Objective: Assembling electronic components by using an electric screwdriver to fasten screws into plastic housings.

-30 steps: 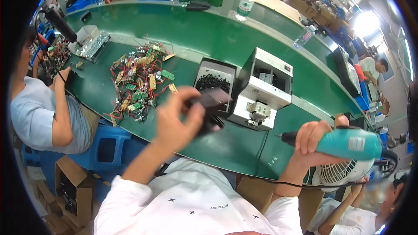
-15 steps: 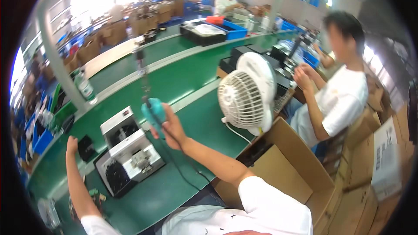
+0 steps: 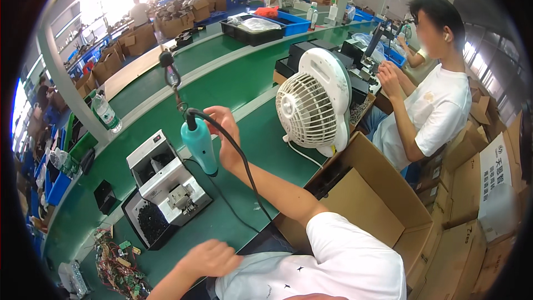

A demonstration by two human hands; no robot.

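A teal electric screwdriver (image 3: 199,147) hangs upright, its cable end up, from a hook and cord over the green bench. Just to its right is my right hand (image 3: 226,136), fingers apart and not wrapped round the tool; whether a finger touches it I cannot tell. Close to my shirt, over the bench's near edge, my left hand (image 3: 212,258) is closed with its fingers curled; what they hold, if anything, is hidden. Between the hands and to the left stands a silver-and-white metal machine (image 3: 166,175). A black tray (image 3: 131,211) of small black pieces adjoins it.
A white fan (image 3: 311,105) stands right of the screwdriver, beside an open cardboard box (image 3: 361,216). A heap of wired circuit boards (image 3: 117,264) lies near left, a black box (image 3: 104,196) beyond it. A co-worker (image 3: 427,100) sits at right. A bottle (image 3: 106,112) stands far left.
My left hand has come back from beside the black box at far left to my shirt. My right hand has let go of the screwdriver, which now hangs beside it.
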